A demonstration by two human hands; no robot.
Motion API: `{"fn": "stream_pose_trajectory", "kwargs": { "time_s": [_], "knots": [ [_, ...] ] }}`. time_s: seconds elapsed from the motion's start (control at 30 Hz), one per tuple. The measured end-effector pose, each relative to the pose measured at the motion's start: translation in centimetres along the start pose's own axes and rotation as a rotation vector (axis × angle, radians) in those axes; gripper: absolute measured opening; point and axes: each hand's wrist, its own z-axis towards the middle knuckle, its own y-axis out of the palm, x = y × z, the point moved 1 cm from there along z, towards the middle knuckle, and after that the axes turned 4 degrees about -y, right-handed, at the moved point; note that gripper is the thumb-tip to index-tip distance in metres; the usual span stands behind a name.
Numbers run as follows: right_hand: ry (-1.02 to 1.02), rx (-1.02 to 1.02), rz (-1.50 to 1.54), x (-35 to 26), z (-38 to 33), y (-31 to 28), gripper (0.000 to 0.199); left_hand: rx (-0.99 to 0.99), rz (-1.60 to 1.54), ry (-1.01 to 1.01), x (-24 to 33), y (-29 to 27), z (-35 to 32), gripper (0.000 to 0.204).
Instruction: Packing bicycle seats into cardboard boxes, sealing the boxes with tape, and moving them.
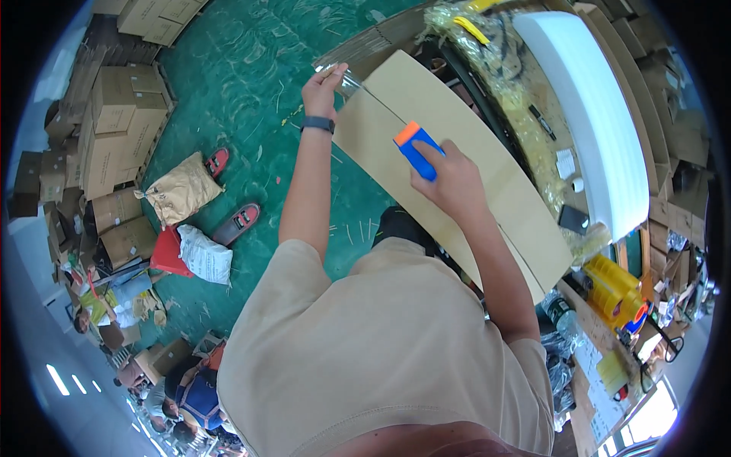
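A long brown cardboard box lies before me, its closed top split by a lengthwise seam. At the box's far left end, my left hand pinches a strip of clear shiny tape by the end of the seam. Over the middle of the top, my right hand is wrapped round a blue block-shaped tool with an orange end. The tool's exact kind and its underside are hidden. A dark band circles my left wrist.
Right of the box is a bench with a white foam roll, a black marker and a yellow tape dispenser. Stacked cartons, a pallet jack and sacks stand left on the green floor. Other people work at lower left.
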Motion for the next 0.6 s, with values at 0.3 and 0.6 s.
{"fn": "stream_pose_trajectory", "kwargs": {
  "time_s": [0.3, 0.6],
  "knots": [
    [0.141, -0.262, -0.092, 3.3, 8.3, 8.0, 0.04, -0.16, 1.212, -0.187, -12.4, -9.5, 10.3, 0.072],
    [0.199, -0.25, -0.143, 6.5, 7.8, 7.6, 0.04, -0.042, 1.557, -0.06, -7.7, 6.4, 2.8, 0.095]
  ]
}}
